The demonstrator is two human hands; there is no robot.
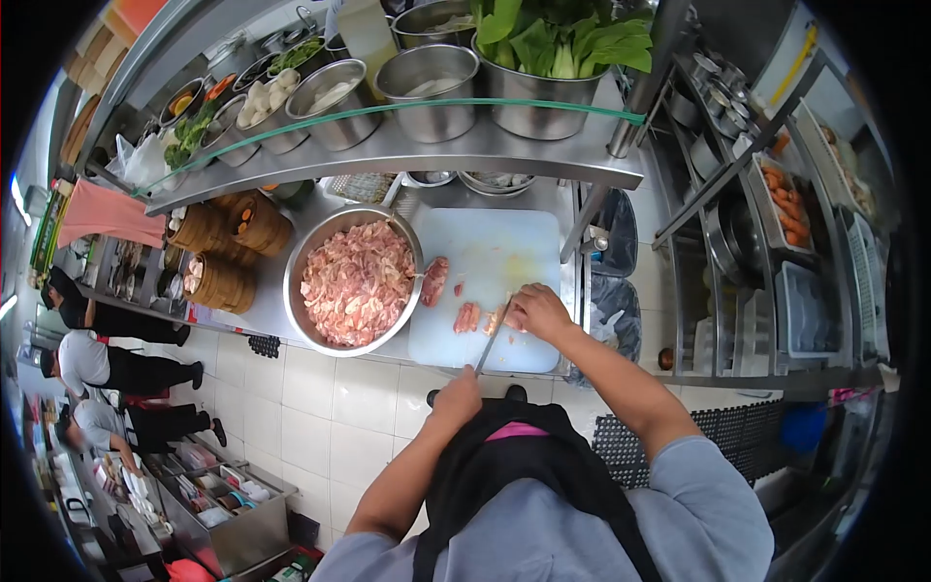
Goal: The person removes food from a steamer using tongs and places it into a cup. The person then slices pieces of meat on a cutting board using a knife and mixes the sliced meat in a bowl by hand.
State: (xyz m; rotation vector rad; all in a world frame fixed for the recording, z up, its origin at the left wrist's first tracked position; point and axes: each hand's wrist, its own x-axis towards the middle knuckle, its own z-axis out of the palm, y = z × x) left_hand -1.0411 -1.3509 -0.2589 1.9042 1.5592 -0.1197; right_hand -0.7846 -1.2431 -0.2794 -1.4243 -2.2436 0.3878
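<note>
One head view: two bare hands are meeting over a pale chopping board (pixel 485 233).
Writing: any marking on the knife (pixel 495 335) is appearing too small to read.
Meat under the blade: a raw meat piece (pixel 515 318) is lying beneath the right fingertips, just beside the blade, partly hidden by the hand.
Cut strips: several meat strips (pixel 467 317) are lying on the board, ahead of the left fingers and to the left of the right fingertips.
Larger cut: a thicker slab (pixel 435 281) is resting farther left of the right fingers, near the bowl.
Steel bowl: the wide bowl (pixel 294 291) is standing left of both sets of fingers, holding a heap of raw meat (pixel 354 281).
Left fingers: the left hand (pixel 457 398) is clenching round the knife handle, the blade pointing away from the body toward the right fingertips.
Right fingers: the right hand (pixel 539 315) is bending its fingers close together, grasping the meat piece against the board.
Shelf: leafy greens (pixel 562 44) are standing in a steel pot, well beyond the right fingers.
</note>
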